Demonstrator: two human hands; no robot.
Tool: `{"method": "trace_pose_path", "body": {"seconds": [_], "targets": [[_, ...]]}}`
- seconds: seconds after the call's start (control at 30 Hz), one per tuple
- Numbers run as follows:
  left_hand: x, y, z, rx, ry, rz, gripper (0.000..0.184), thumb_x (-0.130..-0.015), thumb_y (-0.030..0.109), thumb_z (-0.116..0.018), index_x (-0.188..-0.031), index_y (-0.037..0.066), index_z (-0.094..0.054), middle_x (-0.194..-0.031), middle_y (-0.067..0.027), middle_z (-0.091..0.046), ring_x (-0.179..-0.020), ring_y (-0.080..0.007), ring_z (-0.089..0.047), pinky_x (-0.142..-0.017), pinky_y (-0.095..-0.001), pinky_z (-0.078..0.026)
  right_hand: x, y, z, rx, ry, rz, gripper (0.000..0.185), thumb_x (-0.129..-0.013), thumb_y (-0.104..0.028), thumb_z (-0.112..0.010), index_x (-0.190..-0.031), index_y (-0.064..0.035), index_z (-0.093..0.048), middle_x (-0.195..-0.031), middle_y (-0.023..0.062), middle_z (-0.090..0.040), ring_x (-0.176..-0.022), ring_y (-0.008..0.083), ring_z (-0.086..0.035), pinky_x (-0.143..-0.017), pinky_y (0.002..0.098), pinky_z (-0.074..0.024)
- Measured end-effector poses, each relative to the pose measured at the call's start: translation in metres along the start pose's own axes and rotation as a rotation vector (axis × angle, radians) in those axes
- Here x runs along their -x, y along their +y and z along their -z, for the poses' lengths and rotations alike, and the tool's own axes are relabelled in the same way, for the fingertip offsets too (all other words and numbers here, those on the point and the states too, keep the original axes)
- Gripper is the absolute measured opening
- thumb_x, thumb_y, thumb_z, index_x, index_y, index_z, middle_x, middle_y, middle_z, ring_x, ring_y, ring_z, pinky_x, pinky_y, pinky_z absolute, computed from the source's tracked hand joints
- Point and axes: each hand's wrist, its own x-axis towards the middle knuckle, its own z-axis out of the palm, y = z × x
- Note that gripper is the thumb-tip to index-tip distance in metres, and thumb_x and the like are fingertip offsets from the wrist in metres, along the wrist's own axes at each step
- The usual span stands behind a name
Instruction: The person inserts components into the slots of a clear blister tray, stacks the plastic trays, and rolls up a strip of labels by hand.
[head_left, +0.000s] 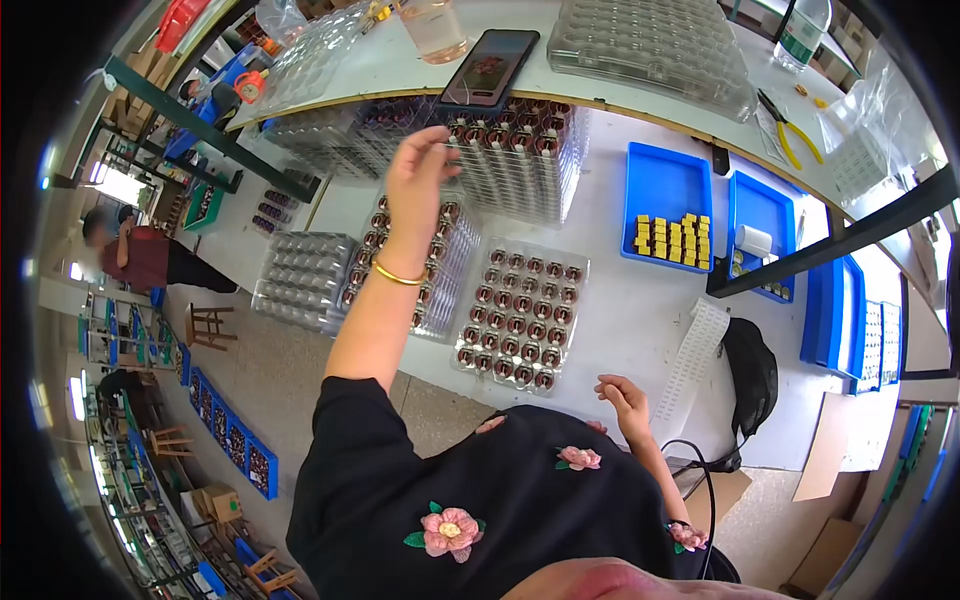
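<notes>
My left hand [418, 178], with a gold bangle on the wrist, is raised beside a tall stack of clear plastic trays [525, 180] filled with small dark-red round pieces. Its fingers are bent and apart, near the stack's top edge and just below a phone [490, 70] on the shelf; I see nothing in them. Close to my body, my right hand [625, 405] hovers over the table with loosely curled fingers, apparently holding nothing. A single filled tray [520, 315] lies flat between the hands. Another filled stack [440, 265] stands left of it, partly behind my left forearm.
Empty clear trays [300, 275] are stacked at the left. A blue bin [668, 175] holds yellow blocks [675, 240]. A white perforated strip [690, 360] and a black bag [750, 375] lie at the right. The shelf [600, 85] carries yellow-handled pliers [790, 135]. Another person [145, 255] stands far left.
</notes>
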Motion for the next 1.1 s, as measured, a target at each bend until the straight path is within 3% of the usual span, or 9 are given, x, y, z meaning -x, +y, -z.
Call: {"method": "trace_pose_path", "body": {"seconds": [0.07, 0.17, 0.2, 0.3, 0.4, 0.53, 0.9, 0.97, 1.1], "targets": [[0.012, -0.001, -0.019, -0.029, 0.003, -0.016, 0.020, -0.094, 0.006, -0.057, -0.114, 0.003, -0.061, -0.105, -0.0050, -0.064, -0.093, -0.0129, -0.063, -0.073, -0.0254, -0.055, 0.009, 0.000, 0.014, -0.013, 0.020, -0.014, 0.026, -0.096, -0.011, -0.057, -0.114, 0.0060, -0.063, -0.097, 0.0112, -0.069, -0.089, 0.0154, -0.063, -0.082, 0.0282, -0.0507], [-0.001, 0.012, -0.032, -0.628, 0.134, -0.522, 0.025, -0.091, 0.006, -0.061, -0.115, 0.002, -0.060, -0.104, -0.0074, -0.063, -0.093, -0.0169, -0.063, -0.075, -0.0281, -0.052, 0.022, -0.001, 0.030, -0.034, 0.056, -0.007, 0.026, -0.096, -0.011, -0.057, -0.114, 0.0062, -0.063, -0.097, 0.0113, -0.069, -0.089, 0.0155, -0.063, -0.081, 0.0284, -0.0507], [-0.011, 0.025, -0.035, -0.784, 0.145, -0.545, 0.035, -0.090, 0.018, -0.066, -0.119, -0.001, -0.060, -0.113, -0.0132, -0.064, -0.107, -0.0217, -0.061, -0.089, -0.0344, -0.049, 0.025, -0.001, 0.036, -0.039, 0.071, 0.002, 0.026, -0.096, -0.011, -0.057, -0.114, 0.0064, -0.063, -0.097, 0.0113, -0.069, -0.089, 0.0156, -0.063, -0.081, 0.0284, -0.0507], [-0.047, 0.052, -0.053, -1.186, 0.017, -0.594, 0.053, -0.086, 0.038, -0.067, -0.121, -0.001, -0.059, -0.122, -0.0202, -0.061, -0.112, -0.0322, -0.060, -0.092, -0.0410, -0.048, 0.032, 0.005, 0.048, -0.032, 0.098, 0.029, 0.026, -0.097, -0.012, -0.055, -0.114, 0.0061, -0.063, -0.096, 0.0110, -0.069, -0.086, 0.0150, -0.063, -0.081, 0.0285, -0.0517], [-0.082, 0.054, -0.080, -1.481, -0.074, -0.282, 0.073, -0.079, 0.057, -0.065, -0.120, -0.003, -0.057, -0.123, -0.0251, -0.061, -0.112, -0.0395, -0.059, -0.092, -0.0450, -0.048, 0.037, 0.001, 0.051, -0.034, 0.110, 0.039, 0.026, -0.097, -0.012, -0.055, -0.114, 0.0062, -0.063, -0.096, 0.0110, -0.069, -0.085, 0.0149, -0.063, -0.081, 0.0286, -0.0518], [-0.121, 0.050, -0.103, -1.506, -0.196, -0.018, 0.079, -0.072, 0.057, -0.065, -0.119, -0.005, -0.057, -0.111, -0.0230, -0.067, -0.104, -0.0366, -0.065, -0.088, -0.0440, -0.051, 0.042, 0.001, 0.056, -0.064, 0.141, 0.060, 0.026, -0.097, -0.012, -0.055, -0.114, 0.0057, -0.064, -0.095, 0.0107, -0.069, -0.085, 0.0148, -0.063, -0.080, 0.0286, -0.0518], [-0.140, 0.039, -0.109, -1.604, -0.257, -0.086, 0.083, -0.075, 0.062, -0.063, -0.120, -0.007, -0.057, -0.111, -0.0307, -0.064, -0.108, -0.0413, -0.062, -0.094, -0.0446, -0.048, 0.049, 0.005, 0.062, -0.029, 0.185, 0.013, 0.027, -0.093, -0.013, -0.060, -0.114, 0.0033, -0.064, -0.096, 0.0096, -0.070, -0.090, 0.0148, -0.064, -0.082, 0.0277, -0.0507], [-0.145, 0.031, -0.094, -1.473, -0.273, -0.191, 0.082, -0.072, 0.065, -0.064, -0.120, -0.001, -0.059, -0.120, -0.0259, -0.063, -0.114, -0.0396, -0.060, -0.095, -0.0447, -0.048, 0.046, 0.002, 0.061, -0.019, 0.163, 0.026, 0.027, -0.093, -0.014, -0.059, -0.114, 0.0027, -0.064, -0.096, 0.0090, -0.070, -0.089, 0.0146, -0.064, -0.082, 0.0278, -0.0506], [-0.091, 0.041, -0.094, -1.245, -0.112, -0.539, 0.064, -0.082, 0.049, -0.068, -0.123, 0.001, -0.059, -0.129, -0.0213, -0.058, -0.121, -0.0351, -0.054, -0.101, -0.0414, -0.043, 0.038, -0.011, 0.065, 0.031, 0.156, 0.074, 0.027, -0.094, -0.015, -0.058, -0.114, 0.0019, -0.065, -0.096, 0.0083, -0.070, -0.088, 0.0144, -0.064, -0.081, 0.0279, -0.0503]]}}
